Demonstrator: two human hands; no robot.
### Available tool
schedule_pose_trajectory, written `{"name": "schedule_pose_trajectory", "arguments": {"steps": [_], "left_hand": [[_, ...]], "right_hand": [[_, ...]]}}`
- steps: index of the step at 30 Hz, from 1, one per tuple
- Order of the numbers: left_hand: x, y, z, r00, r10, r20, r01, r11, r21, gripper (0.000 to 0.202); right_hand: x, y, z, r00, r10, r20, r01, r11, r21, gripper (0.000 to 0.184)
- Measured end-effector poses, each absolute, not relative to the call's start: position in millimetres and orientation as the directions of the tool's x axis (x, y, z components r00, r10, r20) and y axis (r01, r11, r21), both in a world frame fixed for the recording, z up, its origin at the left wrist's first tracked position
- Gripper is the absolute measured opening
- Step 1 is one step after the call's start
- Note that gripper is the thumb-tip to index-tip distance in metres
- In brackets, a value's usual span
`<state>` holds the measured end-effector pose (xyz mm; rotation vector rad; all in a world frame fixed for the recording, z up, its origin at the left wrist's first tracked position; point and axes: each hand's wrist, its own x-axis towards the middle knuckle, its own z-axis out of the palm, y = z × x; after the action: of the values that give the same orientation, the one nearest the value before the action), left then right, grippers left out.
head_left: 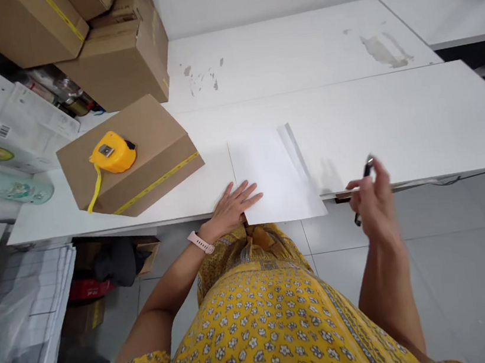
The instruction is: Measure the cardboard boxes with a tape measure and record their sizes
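My left hand [233,206] lies flat with fingers spread, across the lower left edge of a white sheet of paper [269,178]. The sheet rests on the white table [396,125] and hangs slightly over its front edge; a fold or raised flap runs along its right side. Held up to the right of the paper, apart from it, my right hand [372,197] is closed on a dark pen [366,169] with a shiny end. This hand is a little blurred.
Left of the paper, a yellow tape measure [113,152] sits on a cardboard box [151,134], its strip partly out. More cardboard boxes [120,66] are stacked behind. A pale green bottle [5,181] lies beside white cartons with avocado pictures [6,117].
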<state>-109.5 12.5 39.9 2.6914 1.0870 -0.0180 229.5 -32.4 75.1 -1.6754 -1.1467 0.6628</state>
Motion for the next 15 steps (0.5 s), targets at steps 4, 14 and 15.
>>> {"name": "schedule_pose_trajectory", "arguments": {"steps": [4,14,15], "left_hand": [[-89,10,40,0.735,0.674,-0.069,0.672,-0.712,0.204,0.073],[-65,-25,37,0.709,0.705,-0.033,0.69,-0.682,0.243,0.073],[-67,-28,39,0.713,0.7,-0.043,0.684,-0.681,0.262,0.074]], "right_hand": [[218,-10,143,0.192,0.971,0.144,0.092,0.129,-0.987,0.056],[91,143,103,-0.214,0.97,0.112,-0.15,0.081,-0.985,0.043],[80,154,88,-0.17,0.982,0.078,-0.191,0.045,-0.981,0.048]]}}
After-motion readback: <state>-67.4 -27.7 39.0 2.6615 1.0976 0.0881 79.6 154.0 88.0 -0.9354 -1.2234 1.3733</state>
